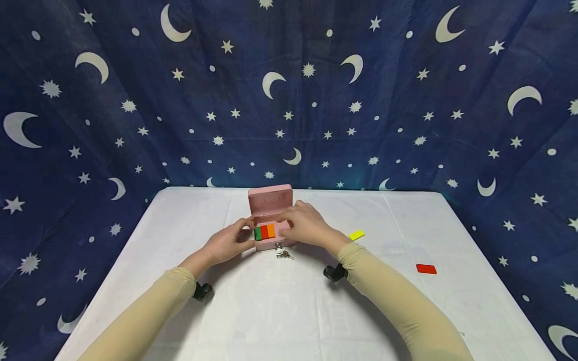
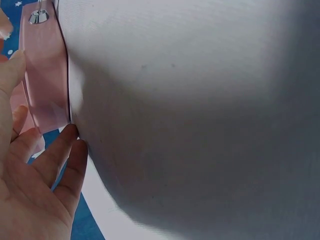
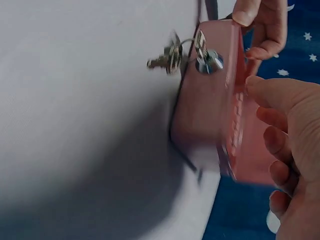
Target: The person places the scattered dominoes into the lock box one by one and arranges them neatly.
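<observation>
A small pink metal cash box stands on the table with its lid raised. Inside, green, red and orange blocks lie side by side at the left. My left hand holds the box's left end, thumb at the front corner and fingers toward the back. Over the right half of the box is my right hand, thumb and fingers apart; I see nothing between them. Keys hang from the front lock, clearest in the right wrist view.
A yellow block lies right of the box, beyond the right wrist. Farther right and nearer is a red block. White cloth covers the table; a dark blue curtain with moons and stars hangs behind.
</observation>
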Motion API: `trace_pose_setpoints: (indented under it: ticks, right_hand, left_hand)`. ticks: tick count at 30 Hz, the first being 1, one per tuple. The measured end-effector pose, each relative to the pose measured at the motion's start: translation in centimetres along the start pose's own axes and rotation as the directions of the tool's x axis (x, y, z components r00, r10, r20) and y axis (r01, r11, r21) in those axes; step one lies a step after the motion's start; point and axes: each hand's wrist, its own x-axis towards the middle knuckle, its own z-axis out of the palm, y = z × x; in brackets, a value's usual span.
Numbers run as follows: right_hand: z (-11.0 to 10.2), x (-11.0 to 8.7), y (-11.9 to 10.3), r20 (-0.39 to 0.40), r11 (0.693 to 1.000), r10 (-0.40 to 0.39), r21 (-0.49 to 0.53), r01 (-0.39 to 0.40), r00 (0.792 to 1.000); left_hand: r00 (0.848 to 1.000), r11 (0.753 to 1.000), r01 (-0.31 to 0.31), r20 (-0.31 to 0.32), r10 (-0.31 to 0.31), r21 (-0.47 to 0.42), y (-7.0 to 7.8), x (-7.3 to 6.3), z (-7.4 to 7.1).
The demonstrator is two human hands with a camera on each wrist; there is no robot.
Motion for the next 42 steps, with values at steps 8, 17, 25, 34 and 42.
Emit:
trace_pose_setpoints:
  ticks: [8,17,25,34,42]
  right_hand:
    - [-3.0,-4.7,3.5,-0.142,0.998,0.051,-0.031,-0.056,0.989]
    - [-4.0,-10.7,8.6,-0.198,0.969,0.245,0.014,-0.247,0.949]
    - [-2.4,-15.2,10.6,-0.131,0.897,0.443,0.053,-0.440,0.887]
    - [-0.9,-16.1,11.2,-0.099,0.821,0.570,0.127,-0.557,0.816]
    - [-0.1,-15.4,11.7,-0.100,0.810,0.584,0.126,-0.572,0.805]
  left_hand:
    - [1.000,1.000,-0.012,-0.008,0.012,0.005,0.0,-0.2,0.0]
    - [1.000,1.000,-0.026,-0.014,0.026,0.005,0.0,-0.2,0.1]
    - [0.999,0.999,-0.037,-0.015,0.038,0.012,0.1,-0.3,0.0]
    - [0.999,0.999,-0.038,-0.022,0.039,0.009,-0.2,-0.2,0.1]
    - [0.999,0.999,-0.033,-0.018,0.033,-0.002,0.0,-0.2,0.1]
